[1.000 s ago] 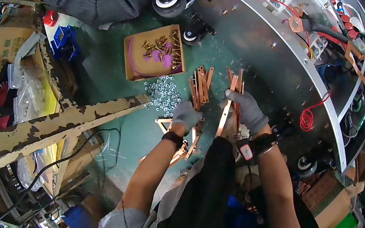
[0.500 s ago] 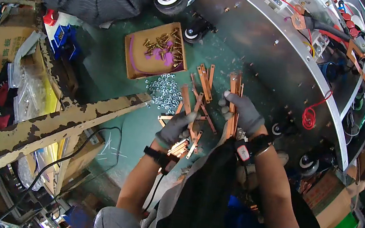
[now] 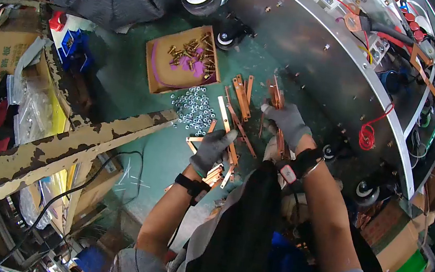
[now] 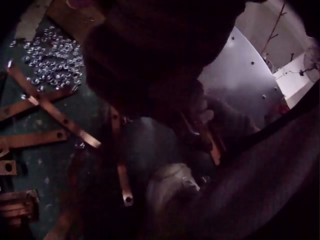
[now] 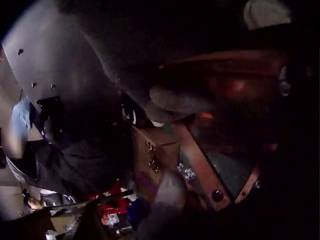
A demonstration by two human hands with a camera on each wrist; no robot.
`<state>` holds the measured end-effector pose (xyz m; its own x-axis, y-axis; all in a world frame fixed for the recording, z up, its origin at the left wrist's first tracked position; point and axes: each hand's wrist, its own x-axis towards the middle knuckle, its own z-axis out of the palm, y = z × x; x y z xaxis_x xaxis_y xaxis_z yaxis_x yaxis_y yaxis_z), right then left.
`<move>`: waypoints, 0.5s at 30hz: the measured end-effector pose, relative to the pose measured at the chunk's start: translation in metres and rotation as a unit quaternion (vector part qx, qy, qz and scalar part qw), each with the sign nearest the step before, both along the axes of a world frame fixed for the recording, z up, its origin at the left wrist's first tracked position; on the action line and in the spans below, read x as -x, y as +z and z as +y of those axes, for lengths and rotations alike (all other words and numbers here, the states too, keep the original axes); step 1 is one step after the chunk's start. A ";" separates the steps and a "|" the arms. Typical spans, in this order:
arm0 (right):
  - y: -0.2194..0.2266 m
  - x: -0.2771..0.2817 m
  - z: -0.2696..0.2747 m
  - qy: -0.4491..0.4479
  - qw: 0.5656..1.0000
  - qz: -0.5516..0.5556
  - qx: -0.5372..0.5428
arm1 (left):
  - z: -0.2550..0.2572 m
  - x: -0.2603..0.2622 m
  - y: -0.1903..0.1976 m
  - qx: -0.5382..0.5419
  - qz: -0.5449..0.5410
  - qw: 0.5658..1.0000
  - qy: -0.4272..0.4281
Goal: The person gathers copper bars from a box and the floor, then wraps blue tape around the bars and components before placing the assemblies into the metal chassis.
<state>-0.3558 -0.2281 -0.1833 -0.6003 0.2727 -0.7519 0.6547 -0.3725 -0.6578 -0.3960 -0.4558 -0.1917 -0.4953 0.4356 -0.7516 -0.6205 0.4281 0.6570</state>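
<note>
- The person crouches over a green floor [image 3: 139,97] and sorts copper strips with both gloved hands.
- The right hand [image 3: 286,122] has its fingers curled round a bundle of copper strips [image 3: 274,93], held upright beside the grey metal panel [image 3: 318,55]. More strips hang below the palm.
- The left hand [image 3: 212,147] reaches down with fingers bent onto the loose copper strips [image 3: 234,117] scattered on the floor; it looks to be pinching one, though the head view does not show the fingertips clearly, and the left wrist view is too dark to settle it.
- Just beside the loose strips lies a pile of nuts [image 3: 194,109], and past that a cardboard box [image 3: 182,60] holding brass bolts.
- Risk: the bundle is gripped near its middle, so strips could fan out and slide from the glove, likely if the right hand tilts while the left adds another.
- Risk: the crossed strips on the floor overlap one another, so lifting one may drag its neighbours into the nuts and scatter them.
- Risk: the strip ends stand close to the panel and could scrape it or snag the red wire [image 3: 366,136] nearby.
- Gloves dull the touch, so a thin strip may be missed or doubled.
</note>
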 end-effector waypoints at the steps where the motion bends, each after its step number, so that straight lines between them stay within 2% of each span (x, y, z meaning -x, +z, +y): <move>1: -0.003 0.000 0.000 0.028 0.999 -0.016 -0.036 | 0.002 0.000 0.001 0.006 0.014 1.000 -0.016; 3: -0.013 0.001 -0.001 0.087 0.989 -0.047 -0.107 | 0.007 0.001 0.001 0.020 0.044 0.998 -0.047; 6: 0.006 -0.005 -0.015 0.078 0.992 0.084 0.051 | 0.036 -0.003 0.019 -0.022 0.135 0.987 -0.081; 9: 0.001 -0.003 -0.012 0.058 0.982 0.054 0.173 | 0.047 -0.002 0.019 -0.085 0.170 0.973 -0.131; 10: -0.016 -0.008 -0.008 0.037 0.979 0.062 0.189 | 0.042 0.001 0.018 -0.072 0.125 0.985 -0.091; 13: -0.013 -0.019 0.011 -0.046 0.978 0.059 0.193 | 0.008 0.008 0.002 -0.030 -0.013 0.999 0.033; 14: -0.019 -0.024 0.019 -0.060 0.969 0.076 0.226 | -0.008 0.002 -0.028 0.065 0.043 0.993 0.092; 15: -0.020 -0.027 0.025 -0.061 0.970 0.072 0.225 | -0.010 0.003 -0.042 0.127 0.136 0.982 0.027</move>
